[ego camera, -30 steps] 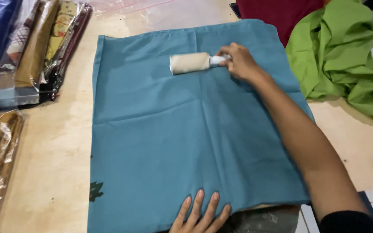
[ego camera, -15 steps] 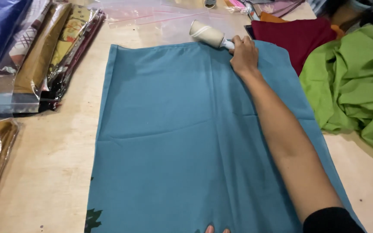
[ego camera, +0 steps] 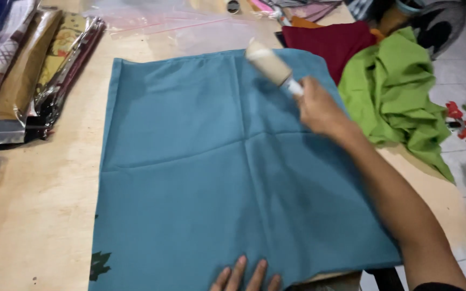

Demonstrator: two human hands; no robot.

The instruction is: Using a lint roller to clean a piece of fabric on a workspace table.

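Note:
A square teal cloth (ego camera: pixel 206 172) lies flat on the wooden table (ego camera: pixel 39 215). My right hand (ego camera: pixel 319 110) grips the white handle of a lint roller (ego camera: pixel 268 63), whose beige roll rests on the cloth near its far edge. My left hand (ego camera: pixel 246 276) lies flat, fingers apart, on the cloth's near edge, only the fingers showing. A small dark leaf print (ego camera: pixel 99 265) sits at the cloth's near left corner.
Packed fabrics in clear bags (ego camera: pixel 33 75) are stacked at the left. A crumpled green cloth (ego camera: pixel 400 91) and a dark red cloth (ego camera: pixel 335 40) lie at the right. A clear plastic bag (ego camera: pixel 173 24) lies beyond the teal cloth. Tiled floor (ego camera: pixel 465 70) shows at the right.
My right hand first pushed the roller to the cloth's far edge, then drew it back toward me. My left hand has stayed on the near edge.

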